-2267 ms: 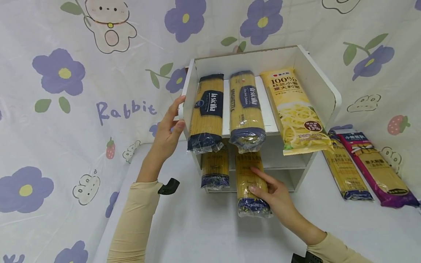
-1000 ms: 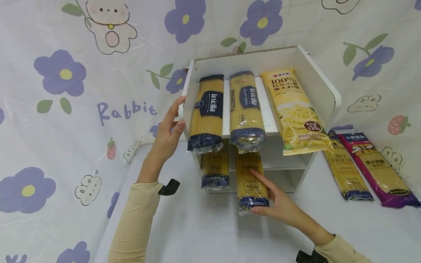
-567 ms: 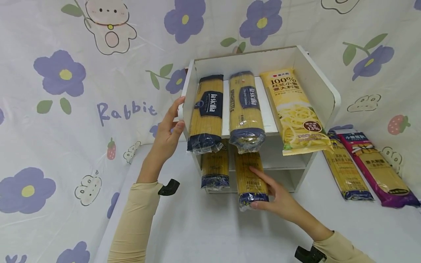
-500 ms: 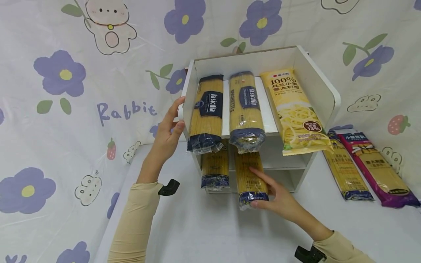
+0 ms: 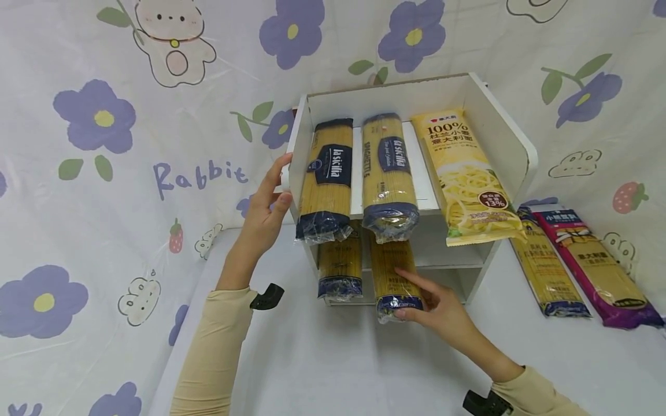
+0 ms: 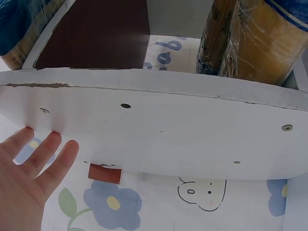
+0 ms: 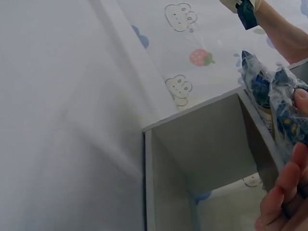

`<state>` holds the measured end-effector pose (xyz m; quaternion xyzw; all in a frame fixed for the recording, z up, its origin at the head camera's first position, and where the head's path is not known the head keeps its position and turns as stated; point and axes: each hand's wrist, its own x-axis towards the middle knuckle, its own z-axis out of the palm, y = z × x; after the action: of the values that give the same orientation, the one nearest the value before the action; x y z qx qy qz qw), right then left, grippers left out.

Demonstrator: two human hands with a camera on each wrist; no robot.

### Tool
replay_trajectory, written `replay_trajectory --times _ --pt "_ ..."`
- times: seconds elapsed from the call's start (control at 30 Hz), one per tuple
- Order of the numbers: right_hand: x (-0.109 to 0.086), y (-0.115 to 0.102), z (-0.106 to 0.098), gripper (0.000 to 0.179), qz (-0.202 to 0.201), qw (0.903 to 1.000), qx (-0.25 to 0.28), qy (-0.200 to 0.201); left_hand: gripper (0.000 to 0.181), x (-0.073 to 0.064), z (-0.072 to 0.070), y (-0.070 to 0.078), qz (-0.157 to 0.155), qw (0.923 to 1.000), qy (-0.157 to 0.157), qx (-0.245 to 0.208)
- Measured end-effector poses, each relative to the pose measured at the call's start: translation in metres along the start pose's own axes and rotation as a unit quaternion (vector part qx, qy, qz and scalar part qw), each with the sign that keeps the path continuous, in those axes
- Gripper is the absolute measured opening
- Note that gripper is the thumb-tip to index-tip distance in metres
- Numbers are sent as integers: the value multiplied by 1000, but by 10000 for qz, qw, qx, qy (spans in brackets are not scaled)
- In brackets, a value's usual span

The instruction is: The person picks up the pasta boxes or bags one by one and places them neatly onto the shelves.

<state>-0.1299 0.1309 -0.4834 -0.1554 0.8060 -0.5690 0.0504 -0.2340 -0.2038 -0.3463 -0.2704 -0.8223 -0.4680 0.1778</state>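
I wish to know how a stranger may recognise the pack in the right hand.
Find the white shelf unit. Beneath its top level, to the right of a similar pack, is the blue-ended pasta pack. Unlike that neighbour, it sticks out further and the right hand grips it.

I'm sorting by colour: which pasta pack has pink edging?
The rightmost pack, lying on the white table beside its blue-ended neighbour; no other pack has it.

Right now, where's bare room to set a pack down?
Free: table before the shelf, between the sleeves; middle tier's visible part, right of the pack in the right hand. Crowded: top tier, three packs; table right of the shelf, two packs.
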Motion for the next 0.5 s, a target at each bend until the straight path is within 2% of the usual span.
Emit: replay_trajectory --times 0.17,0.3,0.5 --pt "-4 -5 -3 66 -182 9995 -228 101 84 -1 1 -1 5 10000 -7 -58" --pt "-8 -10 -6 56 -382 9991 173 -18 84 -1 1 -1 31 10000 6 -69" --pt "-15 -25 -14 44 -301 9954 805 -421 84 0 0 -1 66 10000 39 -21"
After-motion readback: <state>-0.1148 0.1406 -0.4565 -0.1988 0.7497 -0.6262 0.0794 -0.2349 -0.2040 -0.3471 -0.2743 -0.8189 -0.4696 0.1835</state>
